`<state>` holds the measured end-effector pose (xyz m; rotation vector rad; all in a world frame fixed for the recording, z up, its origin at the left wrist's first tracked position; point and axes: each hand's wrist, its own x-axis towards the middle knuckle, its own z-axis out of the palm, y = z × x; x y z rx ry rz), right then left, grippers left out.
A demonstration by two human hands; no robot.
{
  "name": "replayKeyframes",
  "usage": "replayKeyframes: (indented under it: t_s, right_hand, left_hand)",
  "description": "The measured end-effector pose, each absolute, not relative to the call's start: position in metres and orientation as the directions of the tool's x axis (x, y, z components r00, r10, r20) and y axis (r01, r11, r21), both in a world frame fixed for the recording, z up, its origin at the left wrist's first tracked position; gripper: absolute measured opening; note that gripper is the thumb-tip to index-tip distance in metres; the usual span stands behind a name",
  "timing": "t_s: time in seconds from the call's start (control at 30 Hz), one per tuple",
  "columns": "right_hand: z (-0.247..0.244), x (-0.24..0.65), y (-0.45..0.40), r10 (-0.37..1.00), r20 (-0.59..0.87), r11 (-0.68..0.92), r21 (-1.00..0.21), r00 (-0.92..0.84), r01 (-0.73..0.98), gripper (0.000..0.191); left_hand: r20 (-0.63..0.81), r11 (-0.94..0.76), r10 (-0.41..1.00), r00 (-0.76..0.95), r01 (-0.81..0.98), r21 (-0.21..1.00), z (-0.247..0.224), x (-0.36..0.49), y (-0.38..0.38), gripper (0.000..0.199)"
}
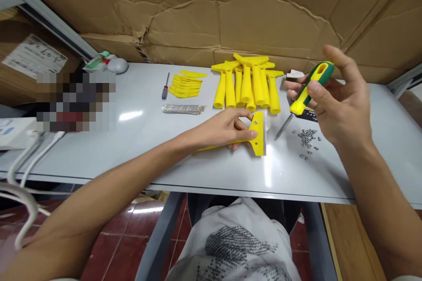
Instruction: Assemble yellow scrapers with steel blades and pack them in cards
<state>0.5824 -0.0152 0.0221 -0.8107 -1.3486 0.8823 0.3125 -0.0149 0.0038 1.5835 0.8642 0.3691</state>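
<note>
My left hand [231,128] is closed around the neck of a yellow scraper [259,140], whose head faces right with a metal blade along its edge. Two screw spots show on that head; the upper one looks filled with a screw. Raised at the right, my right hand [343,96] grips a green and yellow screwdriver [301,101] by its handle. Its shaft slants down to the left, the tip apart from the scraper. Below that hand lies a scatter of small screws [307,138] on the white table [132,145].
Several yellow scraper handles [245,81] are piled at the back. Left of them lie yellow plates [186,84], a small screwdriver [165,88] and a stack of metal blades [183,109]. A cardboard sheet [231,13] stands behind. White cables [39,158] hang over the left edge.
</note>
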Motion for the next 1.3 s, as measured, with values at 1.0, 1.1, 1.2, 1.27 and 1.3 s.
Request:
replayKeyframes:
  t_s: [1.0,1.1,1.2,1.27,1.3]
  right_hand:
    - [0.017,0.549,-0.032,0.735,0.677,0.663,-0.729,0.037,0.169,0.041]
    - [0.018,0.548,-0.034,0.722,0.691,0.679,-0.717,0.03,0.162,0.042]
    - [0.019,0.552,-0.031,0.709,0.702,0.688,-0.709,0.063,0.158,0.041]
    - [0.019,0.555,-0.026,0.672,0.735,0.714,-0.675,0.086,0.188,0.038]
    - [0.019,0.556,-0.023,0.648,0.756,0.729,-0.651,0.094,0.209,0.039]
  left_hand:
    - [0.427,-0.918,0.23,0.874,0.34,-0.201,-0.049,0.308,0.011,0.021]
    - [0.44,-0.926,0.216,0.871,0.325,-0.189,-0.044,0.309,0.009,0.026]
    - [0.44,-0.923,0.193,0.877,0.315,-0.223,-0.042,0.31,0.006,0.029]
    - [0.419,-0.928,0.201,0.885,0.309,-0.209,-0.042,0.31,0.004,0.03]
    - [0.401,-0.931,0.207,0.892,0.306,-0.199,-0.042,0.31,0.003,0.031]
